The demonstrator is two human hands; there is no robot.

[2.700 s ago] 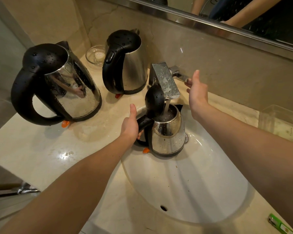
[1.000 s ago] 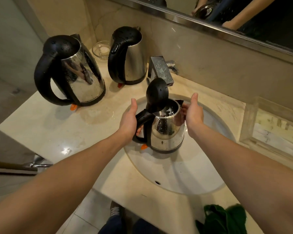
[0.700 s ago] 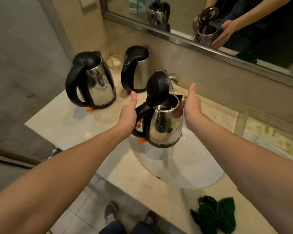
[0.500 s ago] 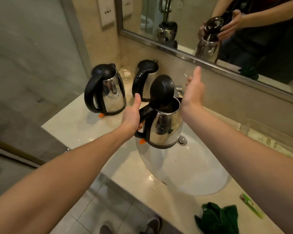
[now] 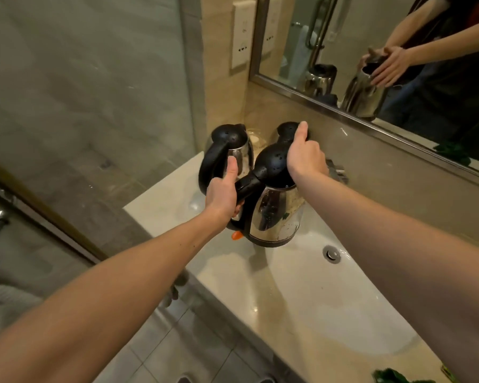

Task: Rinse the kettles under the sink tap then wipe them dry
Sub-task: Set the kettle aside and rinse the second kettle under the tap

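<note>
A wet steel kettle (image 5: 274, 217) with a black lid and handle hangs in the air above the left rim of the white sink (image 5: 315, 294). My left hand (image 5: 222, 192) grips its black handle, thumb up. My right hand (image 5: 304, 154) lies on top of its black lid (image 5: 271, 161), fingers over the far side. Two more kettles stand on the counter behind: one (image 5: 228, 153) at the left, the other (image 5: 286, 131) mostly hidden behind my right hand. The tap (image 5: 336, 172) is partly hidden behind my right arm.
A beige stone counter (image 5: 163, 205) holds the sink, with a drain knob (image 5: 331, 254) in the basin. A mirror (image 5: 371, 51) runs along the back wall. A green cloth (image 5: 393, 377) lies at the counter's near right edge. A glass shower wall (image 5: 80, 92) stands at the left.
The tap was turned off and the kettle lifted out of the sink. My right hand, raised open half a second ago, has come down onto the lid, which now sits lower.
</note>
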